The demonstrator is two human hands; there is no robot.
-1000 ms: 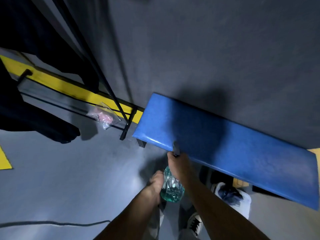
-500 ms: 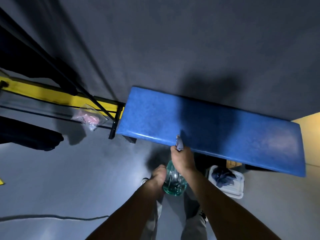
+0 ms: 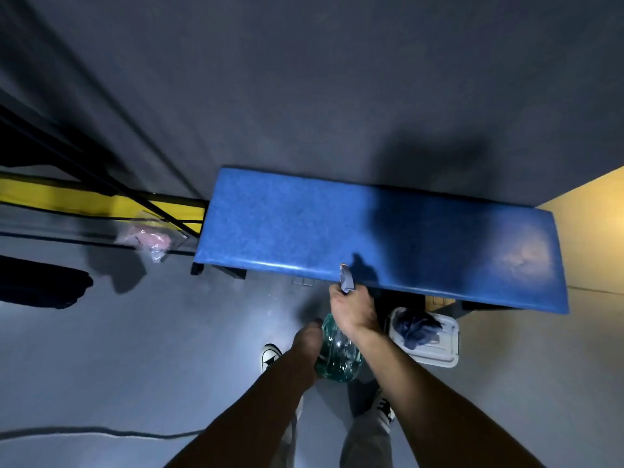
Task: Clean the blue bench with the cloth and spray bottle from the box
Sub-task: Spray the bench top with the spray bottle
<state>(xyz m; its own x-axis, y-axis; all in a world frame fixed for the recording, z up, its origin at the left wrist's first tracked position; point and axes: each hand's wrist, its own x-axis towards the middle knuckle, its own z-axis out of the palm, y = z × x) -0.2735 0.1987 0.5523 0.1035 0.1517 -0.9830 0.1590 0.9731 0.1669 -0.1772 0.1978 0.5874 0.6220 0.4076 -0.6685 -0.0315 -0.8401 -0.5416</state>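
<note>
The blue bench [image 3: 304, 228] stands against the grey wall, straight ahead of me. My right hand [image 3: 354, 307] grips the neck and trigger of a clear spray bottle [image 3: 337, 359] with green liquid, its grey nozzle [image 3: 345, 278] at the bench's front edge. My left hand [image 3: 309, 336] holds the bottle's body from the left. A white box [image 3: 442, 349] sits on the floor under the bench's right part, with a dark blue cloth [image 3: 417, 327] lying in it.
A black metal rack [image 3: 158, 211] and a yellow floor stripe [image 3: 67, 201] lie left of the bench. A clear bag with pink contents [image 3: 148, 241] rests on the floor there. A dark cable [image 3: 101, 434] crosses the floor near my feet [image 3: 270, 356].
My view has swung so the bench now lies level and centred. Both hands keep hold of the spray bottle at the bench's front edge. The box and cloth have come more into view.
</note>
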